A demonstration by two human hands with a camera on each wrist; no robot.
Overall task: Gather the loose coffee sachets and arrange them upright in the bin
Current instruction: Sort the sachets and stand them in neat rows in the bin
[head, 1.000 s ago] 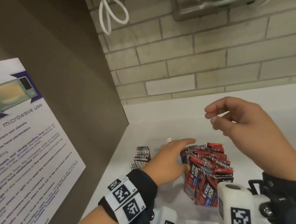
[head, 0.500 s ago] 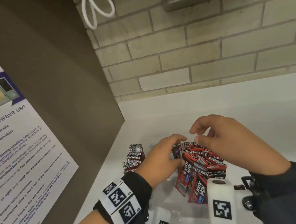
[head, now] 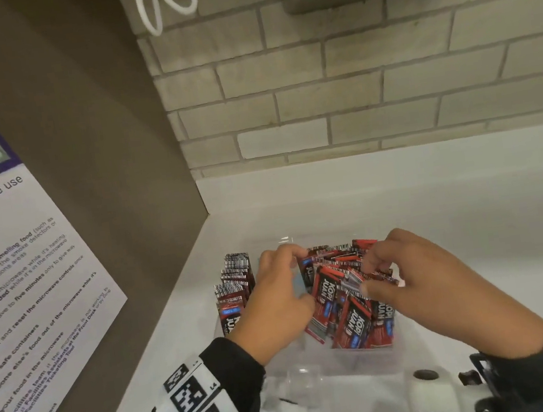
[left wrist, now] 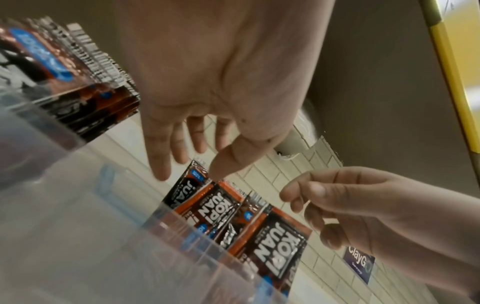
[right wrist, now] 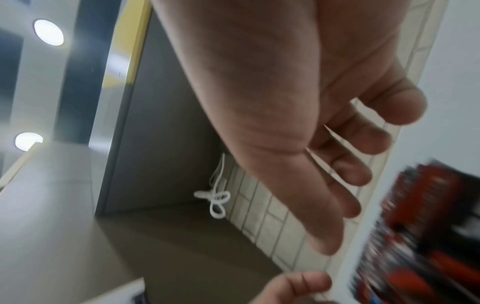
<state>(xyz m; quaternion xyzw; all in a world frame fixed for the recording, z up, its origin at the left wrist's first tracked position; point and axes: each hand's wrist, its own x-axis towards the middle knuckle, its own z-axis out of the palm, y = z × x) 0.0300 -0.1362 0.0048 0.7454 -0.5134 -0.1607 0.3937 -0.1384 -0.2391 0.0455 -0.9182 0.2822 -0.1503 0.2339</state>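
While our left hand (head: 275,295) rests with relaxed fingers against the leaning coffee sachets (head: 345,303), propping them, our right hand (head: 407,277) hovers loosely curled over their tops, seemingly holding nothing. Both reach inside the clear bin (head: 353,364), apparently to straighten the bunch.

Office pantry: microwave-use notice (head: 11,260) (facilities team), brick wall (head: 368,89), white counter (head: 469,200).

right hand (right wrist: 298,123) fingers (right wrist: 324,226) spread beside blurred sachets (right wrist: 428,226).
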